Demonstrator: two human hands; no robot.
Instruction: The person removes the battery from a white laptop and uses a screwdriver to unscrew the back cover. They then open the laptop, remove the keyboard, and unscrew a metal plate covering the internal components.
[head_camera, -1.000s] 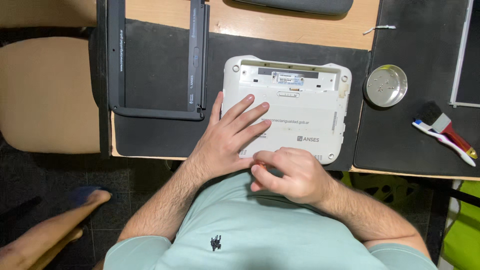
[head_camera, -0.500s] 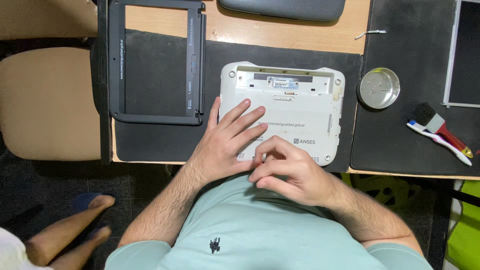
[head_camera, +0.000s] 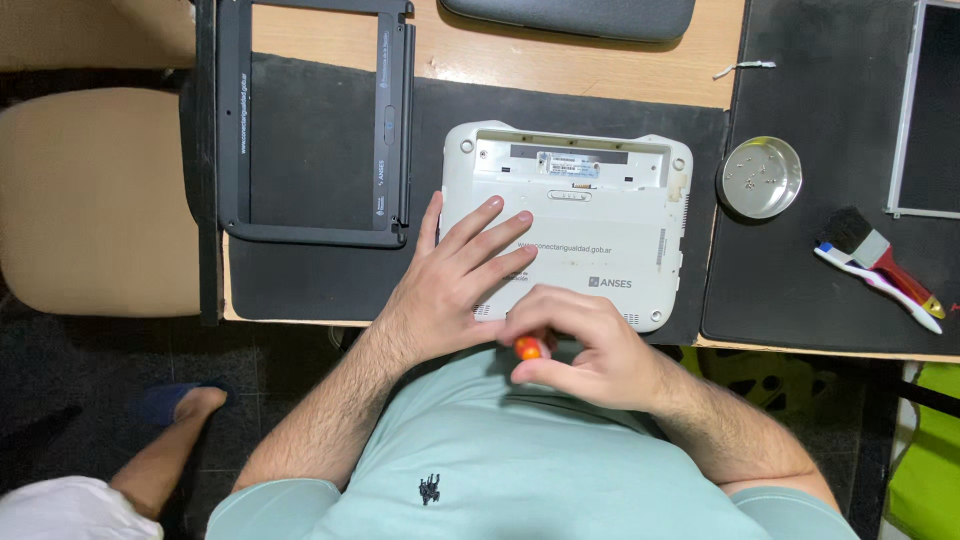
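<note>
Head view: left hand (head_camera: 455, 285) lies flat, fingers spread, on the white laptop base (head_camera: 590, 215), while the right hand (head_camera: 580, 345) grips an orange-handled screwdriver (head_camera: 528, 348) at its near edge, long axis running left-right.

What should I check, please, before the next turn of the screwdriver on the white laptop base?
1. Base held steady: ok. The left hand lies flat on the white laptop base.
2. Tool in grip: ok. The right hand is closed around an orange-handled screwdriver.
3. Tip seated in a screw: cannot tell. The right hand hides the tip.
4. Dish for screws in reach: ok. The round metal dish sits just right of the base, with small parts in it.
5. Base fully on the black mat: ok. Its near edge lies close to the table edge.
6. Brush clear of the work: ok. It lies far right.
</note>
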